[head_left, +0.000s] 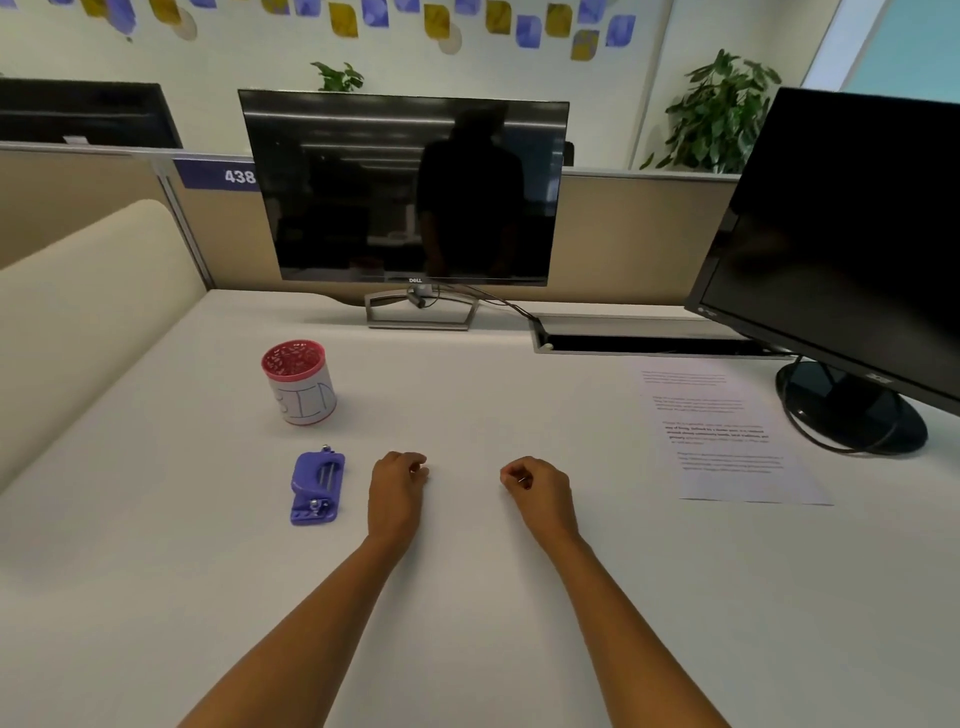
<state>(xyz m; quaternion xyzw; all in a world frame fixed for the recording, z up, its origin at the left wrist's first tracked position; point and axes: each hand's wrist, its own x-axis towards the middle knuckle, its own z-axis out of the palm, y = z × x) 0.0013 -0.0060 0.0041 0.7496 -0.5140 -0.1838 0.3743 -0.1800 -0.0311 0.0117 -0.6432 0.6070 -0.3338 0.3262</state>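
My left hand (396, 488) rests on the white desk (467, 597) with its fingers loosely curled and nothing in them. My right hand (537, 488) lies a little to its right, also loosely curled and holding nothing. A purple hole punch (317, 488) lies flat on the desk just left of my left hand, apart from it. Behind the punch stands a red mesh cup (298, 382) wrapped in a white paper label with pen lettering. A printed sheet of paper (727, 431) lies flat at the right, out of reach of both hands.
A Dell monitor (405, 192) stands at the back centre, its stand (420, 312) on the desk. A second black monitor (852, 234) with a round base (852, 410) stands at the right. A cable slot (644, 343) runs along the back. Beige partitions (78, 291) close the left side.
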